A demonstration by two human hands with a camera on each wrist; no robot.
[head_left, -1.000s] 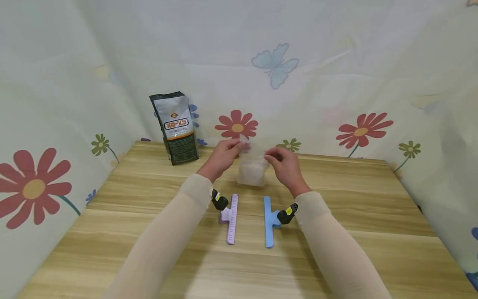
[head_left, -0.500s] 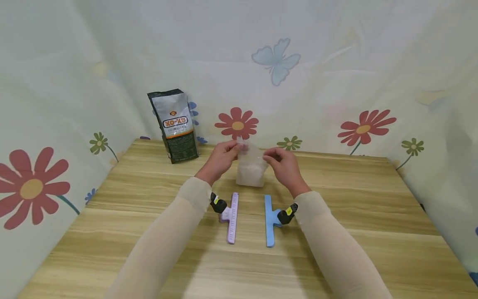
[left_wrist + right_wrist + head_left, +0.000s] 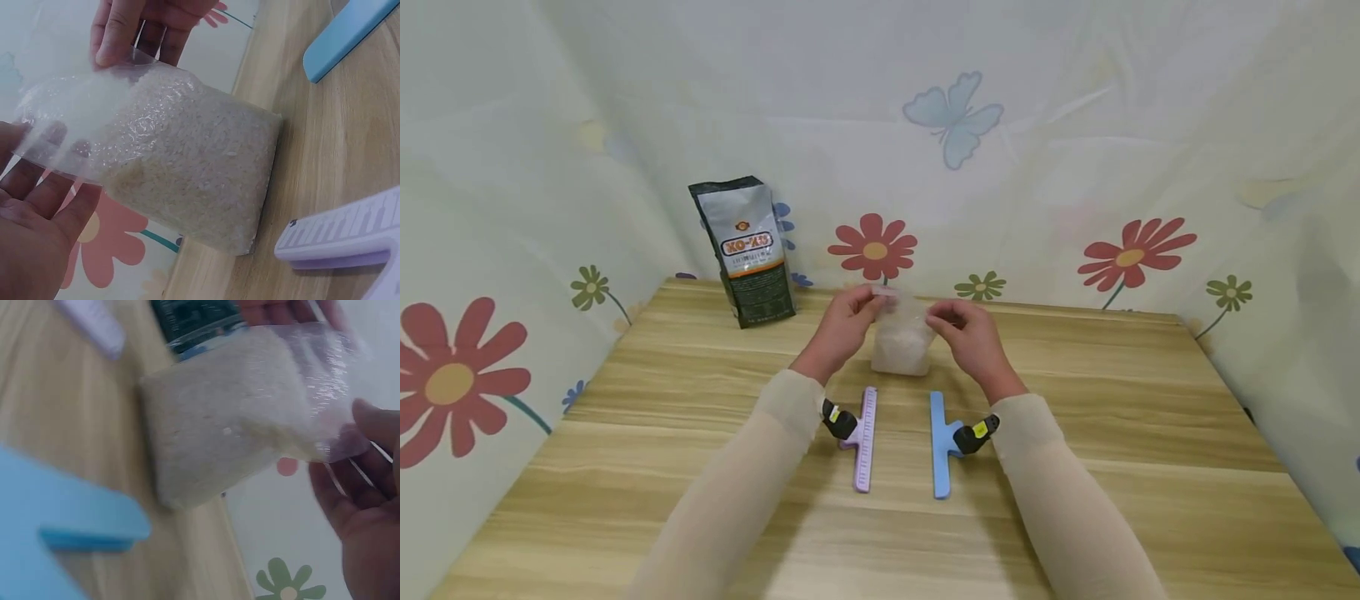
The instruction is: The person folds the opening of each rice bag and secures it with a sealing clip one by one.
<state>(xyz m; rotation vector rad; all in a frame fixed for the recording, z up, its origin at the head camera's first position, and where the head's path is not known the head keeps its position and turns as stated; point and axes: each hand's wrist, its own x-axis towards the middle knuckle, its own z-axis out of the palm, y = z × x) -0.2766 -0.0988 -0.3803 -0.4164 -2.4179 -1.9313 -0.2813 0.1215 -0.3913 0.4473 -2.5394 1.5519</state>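
A clear plastic bag of rice point(image 3: 901, 348) stands on the wooden table between my hands. My left hand point(image 3: 838, 329) pinches its upper left side. On the opposite side, my right hand point(image 3: 973, 337) holds the upper right edge between thumb and fingers. Seen from the left wrist, the rice point(image 3: 194, 150) fills the lower part, with loose film above it. Nearer to me lie two bag clips, a purple one point(image 3: 866, 442) marked like a ruler and a blue one point(image 3: 940, 446). Both clips are below the hands, untouched.
At the back left, a tall green and silver foil bag point(image 3: 747, 250) stands near the curtain. A floral curtain point(image 3: 1037, 192) rises behind and beside the wooden table point(image 3: 1112, 400).
The rice bag was slightly tilted and now stands straighter. Its top film, which stuck up above my left fingers, has come down lower. Both hands keep their hold.
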